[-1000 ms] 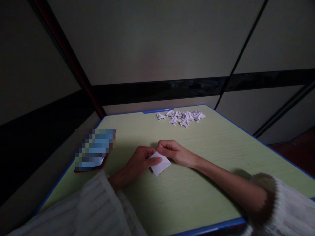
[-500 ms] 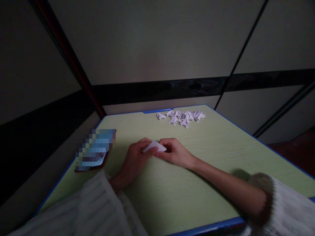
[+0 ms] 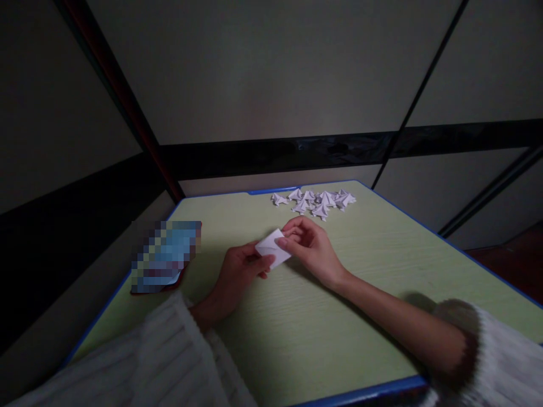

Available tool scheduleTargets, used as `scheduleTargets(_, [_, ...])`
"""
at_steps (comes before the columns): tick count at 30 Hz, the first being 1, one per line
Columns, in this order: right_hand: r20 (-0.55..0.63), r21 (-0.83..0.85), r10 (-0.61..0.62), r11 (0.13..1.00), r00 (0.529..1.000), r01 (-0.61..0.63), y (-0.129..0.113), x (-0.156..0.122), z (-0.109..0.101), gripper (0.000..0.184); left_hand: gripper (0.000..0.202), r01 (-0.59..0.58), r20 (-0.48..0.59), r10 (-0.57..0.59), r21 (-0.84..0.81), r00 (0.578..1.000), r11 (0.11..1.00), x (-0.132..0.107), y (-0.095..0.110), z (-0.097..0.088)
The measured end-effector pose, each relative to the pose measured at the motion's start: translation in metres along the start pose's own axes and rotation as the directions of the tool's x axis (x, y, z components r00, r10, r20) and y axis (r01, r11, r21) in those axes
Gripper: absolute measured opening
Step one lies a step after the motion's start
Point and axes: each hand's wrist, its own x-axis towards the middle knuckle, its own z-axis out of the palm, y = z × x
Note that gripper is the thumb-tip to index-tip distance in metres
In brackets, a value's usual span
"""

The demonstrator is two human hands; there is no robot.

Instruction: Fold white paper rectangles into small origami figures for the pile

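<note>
A small folded piece of white paper (image 3: 270, 245) is held between both hands, above the middle of the table. My left hand (image 3: 241, 271) pinches its lower left side, thumb on top and fingers beneath. At the right upper edge, my right hand (image 3: 316, 249) grips the paper between thumb and fingers. A crease line runs across the paper's face. Farther back lie several folded white paper figures (image 3: 326, 199), grouped close together, some overlapping.
The pale green table (image 3: 382, 254) has a blue rim and stands against a panelled wall (image 3: 271, 68). To the left of my left hand lies a flat, blurred-out object with a dark red edge (image 3: 169, 254), perhaps a phone. Knitted sleeves cover my forearms in part.
The paper has turned and now shows more of its face, its outline four-sided instead of triangular. My right hand has shifted slightly up and right, its thumb now on the paper's face.
</note>
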Motion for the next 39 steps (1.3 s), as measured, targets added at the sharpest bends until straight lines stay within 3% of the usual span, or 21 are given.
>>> scheduleTargets(3, [-0.024,0.021,-0.036,0.999,0.999,0.036,-0.0009,-0.0018,0.0023,0.034,0.009,-0.019,-0.065,0.011,-0.123,0.998,0.992,0.0017,-0.0020,-0.0011])
scheduleTargets(6, [-0.028,-0.008,-0.030,1.000,0.999,0.029,-0.0010,-0.0021,0.0032,0.030,0.010,0.010,-0.029,-0.016,-0.171,0.999,0.985,0.0023,-0.0043,-0.0012])
scheduleTargets(14, [0.001,-0.073,0.013,0.997,1.000,-0.013,0.0012,-0.0022,0.0003,0.020,0.011,0.016,-0.013,-0.017,-0.057,1.000,0.998,-0.0005,0.0013,0.0014])
scheduleTargets(20, [0.024,-0.114,0.013,0.993,1.000,-0.010,-0.0012,-0.0037,0.0033,0.018,0.013,0.014,-0.011,-0.014,-0.059,1.000,0.998,-0.0002,0.0005,-0.0004])
scheduleTargets(35, [-0.004,-0.221,-0.173,0.961,0.985,0.168,0.0001,-0.0042,0.0082,0.008,0.012,-0.040,-0.123,0.029,-0.090,0.992,0.995,-0.0008,0.0015,0.0034])
scheduleTargets(39, [-0.001,-0.256,-0.198,0.948,0.980,0.191,0.0014,-0.0022,0.0046,0.007,0.016,-0.021,-0.058,0.015,-0.097,0.998,0.995,-0.0007,0.0022,0.0032])
